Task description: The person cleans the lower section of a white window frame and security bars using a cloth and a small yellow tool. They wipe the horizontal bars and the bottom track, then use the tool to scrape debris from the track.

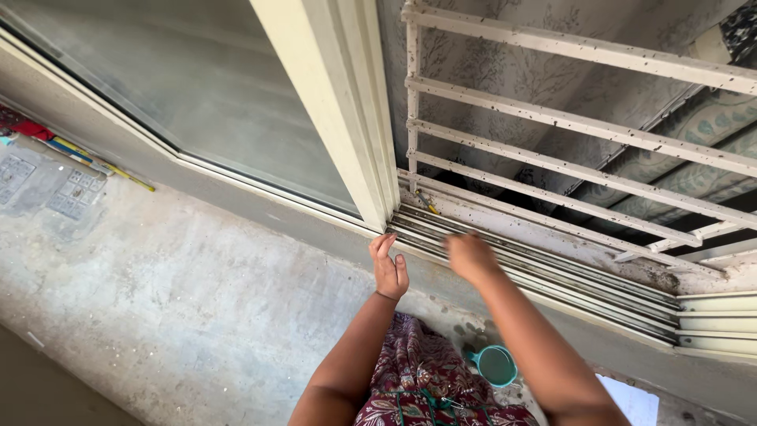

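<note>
My left hand [389,267] is raised with fingers together and flat, just below the corner where the cream sliding window frame [347,118] meets the metal window track [536,272]. It holds nothing. My right hand [470,256] is blurred and rests on or just over the track rails; whether it holds anything cannot be told. Beyond the track stands a white barred grille [568,118] speckled with dirt.
A teal mug [496,365] sits on the concrete ledge below my arms, beside my patterned maroon clothing [418,379]. Pencils and coloured items [71,150] lie on the ledge at far left. The glass pane [181,79] fills the upper left.
</note>
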